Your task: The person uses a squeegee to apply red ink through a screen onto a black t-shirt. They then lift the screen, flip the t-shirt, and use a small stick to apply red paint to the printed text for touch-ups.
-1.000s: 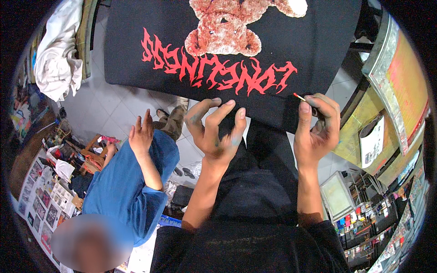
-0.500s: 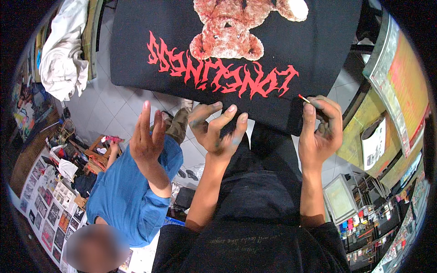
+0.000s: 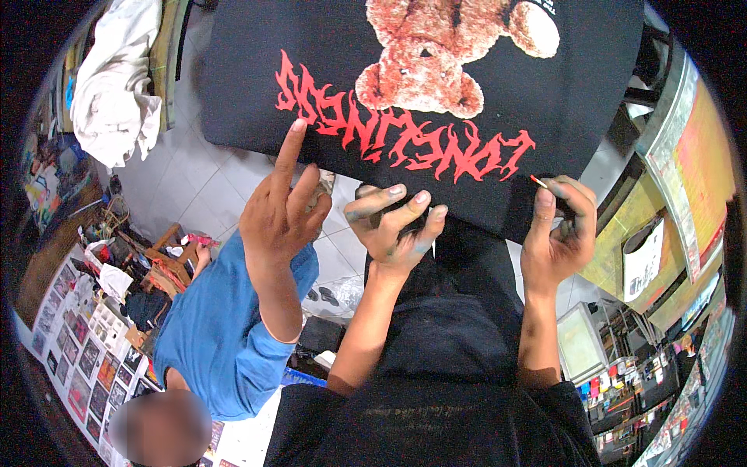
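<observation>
The right hand's [image 3: 559, 233] fingers [image 3: 545, 199] pinch a thin stick [image 3: 538, 182], thumb against forefinger, its red tip pointing up and left. A light pinch close to that tip should give the finest control, with the hand held steady. The left hand's [image 3: 397, 233] fingers are spread and curled, holding nothing visible, at the near edge of a black cloth [image 3: 253, 93]; whether they touch it I cannot tell. Resting them lightly there would probably help keep the cloth from shifting.

The cloth lies flat ahead of both hands. Jagged red lettering [image 3: 486, 162] runs across it, its right end just beside the stick's tip; wet red is best kept off the plain black. Beyond is an upside-down brown teddy bear print [image 3: 424, 66].

At left, a co-worker's hand [image 3: 280, 210] extends one finger toward the lettering's left end; contact is unclear. Best leave it room.
</observation>
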